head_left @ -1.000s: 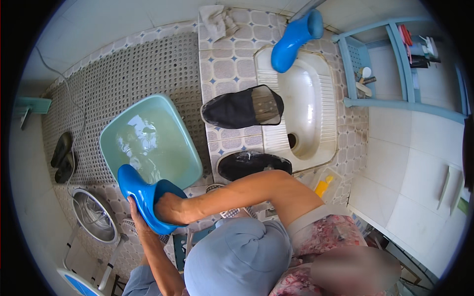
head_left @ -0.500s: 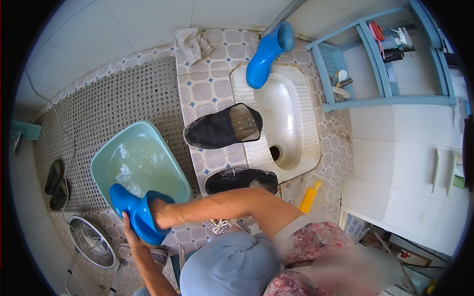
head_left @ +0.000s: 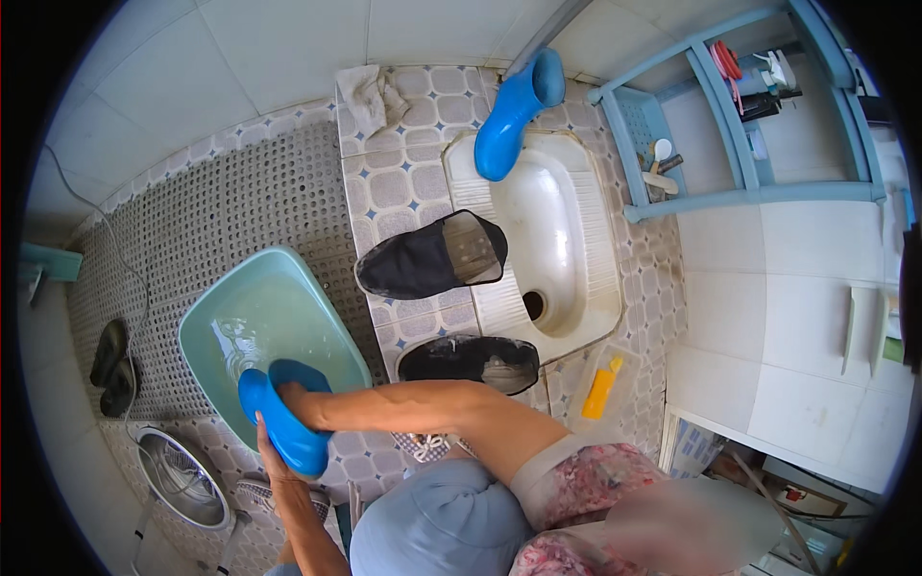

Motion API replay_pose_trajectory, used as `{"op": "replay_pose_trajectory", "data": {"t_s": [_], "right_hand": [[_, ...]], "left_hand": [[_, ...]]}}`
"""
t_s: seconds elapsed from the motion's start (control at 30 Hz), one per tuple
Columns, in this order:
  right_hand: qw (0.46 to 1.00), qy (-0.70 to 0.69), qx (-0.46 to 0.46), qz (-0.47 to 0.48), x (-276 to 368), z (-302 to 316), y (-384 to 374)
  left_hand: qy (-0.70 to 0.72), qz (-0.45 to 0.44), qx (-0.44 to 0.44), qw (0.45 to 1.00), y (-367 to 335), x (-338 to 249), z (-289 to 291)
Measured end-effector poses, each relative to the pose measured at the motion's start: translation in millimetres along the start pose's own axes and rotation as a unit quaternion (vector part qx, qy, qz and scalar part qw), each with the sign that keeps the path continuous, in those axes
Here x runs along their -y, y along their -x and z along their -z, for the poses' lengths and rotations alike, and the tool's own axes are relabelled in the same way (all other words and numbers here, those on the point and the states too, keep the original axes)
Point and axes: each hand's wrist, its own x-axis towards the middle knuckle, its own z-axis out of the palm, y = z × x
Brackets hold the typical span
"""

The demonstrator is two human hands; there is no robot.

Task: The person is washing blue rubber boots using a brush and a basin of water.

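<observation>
A blue rubber boot (head_left: 298, 444) is tilted over the near rim of a green plastic basin (head_left: 192, 370) with water in it. My left hand (head_left: 276, 463) grips the boot from its outer near side. My right hand (head_left: 303, 407) reaches into the boot's opening, and its fingers are hidden inside. The matching blue boot (head_left: 509, 120) lies beside the far end of the white squat toilet (head_left: 567, 240). To the right of the basin are a black slip-on shoe (head_left: 413, 259) and a second black shoe (head_left: 451, 365), which has whitish marks.
A holed grey mat (head_left: 240, 182) covers the left floor. A cloth (head_left: 370, 101) lies at the back. Dark shoes (head_left: 113, 365) and a metal bowl-like frame (head_left: 182, 477) are at left. A yellow object (head_left: 599, 392) rests in a clear tray; a blue shelf (head_left: 730, 125) stands at right.
The boot in my hands has shifted slightly right and turned, with its opening tipping more over the basin. My left hand has moved with it. The view has shifted a little.
</observation>
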Motion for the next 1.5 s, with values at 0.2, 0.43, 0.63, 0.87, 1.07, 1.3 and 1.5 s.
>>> {"op": "replay_pose_trajectory", "data": {"t_s": [0.2,0.43,0.63,0.87,1.07,1.3,1.5], "right_hand": [[0.998,0.029,0.042,0.041,37.8,-22.5,48.4],[0.977,-0.039,-0.008,0.209,11.5,-4.9,46.8],[0.997,0.059,0.042,0.021,57.0,34.6,49.6],[0.961,0.014,0.051,0.272,58.0,28.1,66.1],[0.995,-0.017,0.099,0.021,47.4,36.2,42.3],[0.932,0.090,0.082,0.342,43.4,22.8,74.1],[0.939,0.099,0.084,0.318,44.7,19.4,76.2]], "left_hand": [[-0.046,0.030,-0.075,0.996,31.4,-36.8,2.8],[-0.032,0.067,-0.065,0.995,13.1,-20.4,-7.7],[0.007,0.075,-0.009,0.997,21.5,-17.3,-17.9],[0.038,0.090,0.027,0.995,43.8,-57.7,-12.4],[0.036,0.029,-0.039,0.998,16.9,-26.5,-20.4],[0.050,0.077,0.032,0.995,44.4,-52.3,-10.4],[0.043,0.062,-0.006,0.997,33.1,-46.3,-16.2]]}}
